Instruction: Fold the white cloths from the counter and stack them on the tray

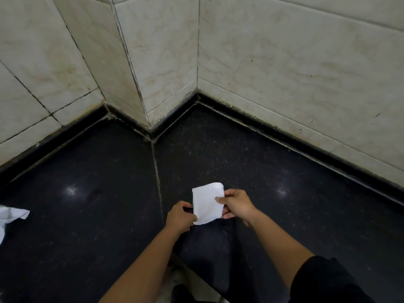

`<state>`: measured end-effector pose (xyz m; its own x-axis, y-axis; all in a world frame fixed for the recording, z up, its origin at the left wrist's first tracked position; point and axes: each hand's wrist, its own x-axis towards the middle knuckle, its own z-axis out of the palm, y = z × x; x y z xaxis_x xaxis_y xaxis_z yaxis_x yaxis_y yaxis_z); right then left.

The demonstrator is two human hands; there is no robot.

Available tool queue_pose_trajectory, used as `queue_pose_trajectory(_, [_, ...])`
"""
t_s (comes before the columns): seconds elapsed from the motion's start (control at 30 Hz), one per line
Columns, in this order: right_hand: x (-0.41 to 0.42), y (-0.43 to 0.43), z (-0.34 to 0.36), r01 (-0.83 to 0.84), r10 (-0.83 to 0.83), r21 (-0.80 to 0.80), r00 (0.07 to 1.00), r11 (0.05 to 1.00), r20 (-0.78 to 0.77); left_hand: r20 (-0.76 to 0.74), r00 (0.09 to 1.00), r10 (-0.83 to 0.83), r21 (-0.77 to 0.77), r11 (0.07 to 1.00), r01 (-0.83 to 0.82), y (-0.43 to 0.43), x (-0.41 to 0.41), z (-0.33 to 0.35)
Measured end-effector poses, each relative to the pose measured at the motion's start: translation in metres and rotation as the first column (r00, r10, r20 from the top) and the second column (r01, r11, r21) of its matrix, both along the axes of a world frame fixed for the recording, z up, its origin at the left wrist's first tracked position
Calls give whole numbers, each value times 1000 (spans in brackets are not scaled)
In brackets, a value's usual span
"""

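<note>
Above the dark speckled stone tabletop [98, 193], a small folded white cloth [207, 203] is held between both hands: the left hand [180, 216] pinches its lower left corner, the right hand [237, 204] grips its right edge. Another crumpled white cloth [11, 215] lies at the far left edge.

The loose white cloth [12, 215] runs off the left edge — only a corner shows. The folded cloth [207, 203] hides some fingers of the right hand [237, 204] and the left hand [180, 216]. The black sleeve [328, 281] is cut off at the bottom. A pale thing [178, 278] there is too dark to tell
</note>
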<state>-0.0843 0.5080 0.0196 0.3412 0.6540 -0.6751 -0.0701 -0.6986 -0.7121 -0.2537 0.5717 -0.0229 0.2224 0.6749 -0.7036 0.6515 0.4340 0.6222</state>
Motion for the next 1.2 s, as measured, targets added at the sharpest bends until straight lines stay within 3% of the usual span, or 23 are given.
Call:
queue_pose_trajectory(0.13, [1,-5,24,0,13,96,991,995,-132,176,940,292,-305,924,-230,-7,6,11])
queue_pose_trajectory(0.23, [12,-19,37,36,-10,135,982,990,-189,292,868,401,-554,811,-188,-17,14,21])
queue_pose_trajectory(0.33, [28,-41,45,65,-39,122,979,990,-201,376,802,465,-627,765,-149,-30,27,29])
queue_pose_trajectory(0.53, [69,-101,48,158,-137,112,974,981,-181,459,802,383,-516,850,-110,-58,62,54])
queue_pose_trajectory(0.8, [105,-185,65,316,-301,122,945,941,-128,501,863,66,-353,926,135,-99,120,83])
queue_pose_trajectory(0.97, [113,-241,70,516,-509,175,856,838,-87,496,852,-166,-277,900,336,-124,165,97])
queue_pose_trajectory(1.2, [115,-341,91,719,-730,207,683,664,-30,534,726,-433,-213,763,611,-200,224,124])
